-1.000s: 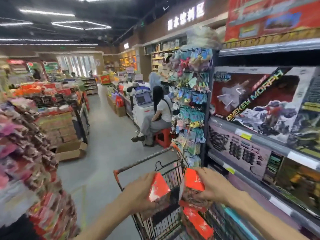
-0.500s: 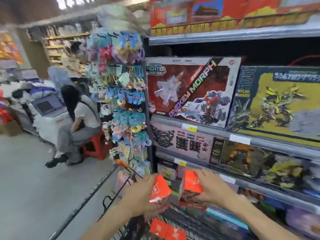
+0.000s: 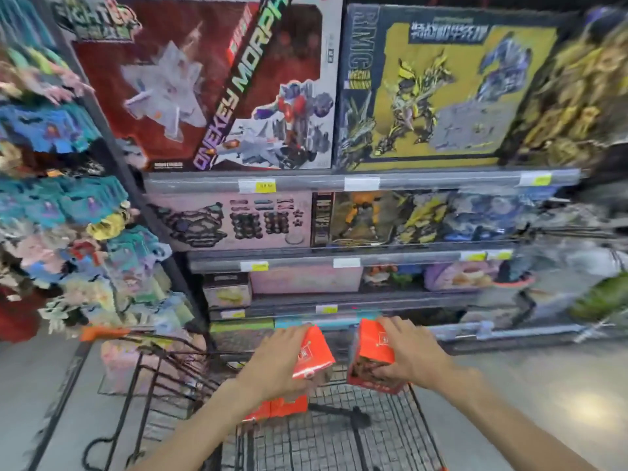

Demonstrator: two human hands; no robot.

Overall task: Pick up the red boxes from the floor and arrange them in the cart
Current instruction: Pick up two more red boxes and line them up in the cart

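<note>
Store shelves point(image 3: 360, 183) across the back, stacked with big toy boxes: a red and white one point(image 3: 210, 83) upper left, a yellow and dark one point(image 3: 424, 90) just beside it to the right. Left of the shelves, a hanging rack point(image 3: 68, 205) crowded with small colourful packets, badly blurred. Grey floor point(image 3: 543, 396) below. In front of the shelves, a black wire cart point(image 3: 339, 440) with an orange-tipped handle at upper left.

Above the cart basket, two hands side by side, each gripping a red box. Left hand point(image 3: 277, 360) curled round the left red box point(image 3: 314, 351), box tilted. Right hand point(image 3: 413, 355) clamped over the right red box point(image 3: 372, 358), fingers over its top and far side. Boxes near each other, not touching. Lower down, under the left hand, more red boxes point(image 3: 278, 407) already lying in the cart.
</note>
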